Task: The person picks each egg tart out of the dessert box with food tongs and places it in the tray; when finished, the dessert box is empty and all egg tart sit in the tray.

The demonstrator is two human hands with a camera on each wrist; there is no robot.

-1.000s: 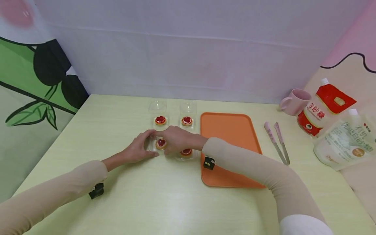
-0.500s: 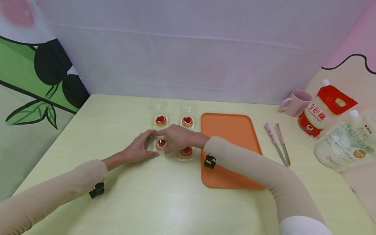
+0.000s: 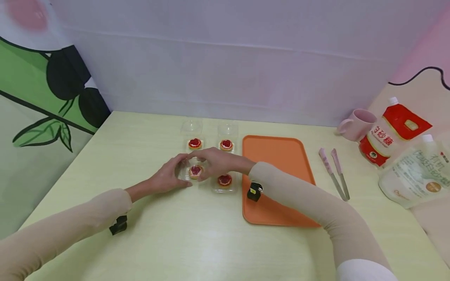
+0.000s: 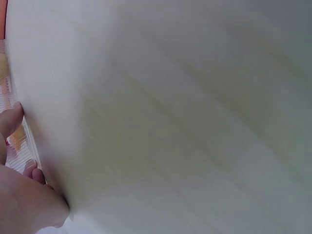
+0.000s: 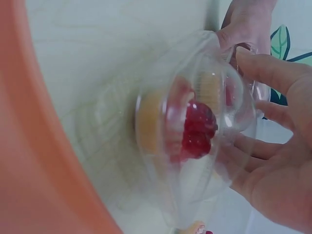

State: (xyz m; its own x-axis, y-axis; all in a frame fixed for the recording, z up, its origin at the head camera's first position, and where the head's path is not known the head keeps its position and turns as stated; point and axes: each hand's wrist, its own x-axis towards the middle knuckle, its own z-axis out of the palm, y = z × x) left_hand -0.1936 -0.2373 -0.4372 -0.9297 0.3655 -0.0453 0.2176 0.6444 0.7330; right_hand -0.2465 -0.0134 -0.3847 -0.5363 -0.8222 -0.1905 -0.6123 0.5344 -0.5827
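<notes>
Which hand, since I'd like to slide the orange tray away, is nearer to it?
Right. The right hand is just left of the orange tray, its sleeve crossing over it; the left hand is farther left.

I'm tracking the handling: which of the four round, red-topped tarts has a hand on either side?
The near-left round, red-topped tart: left hand and right hand flank its clear plastic box. The other three tarts lie outside both hands.
</notes>
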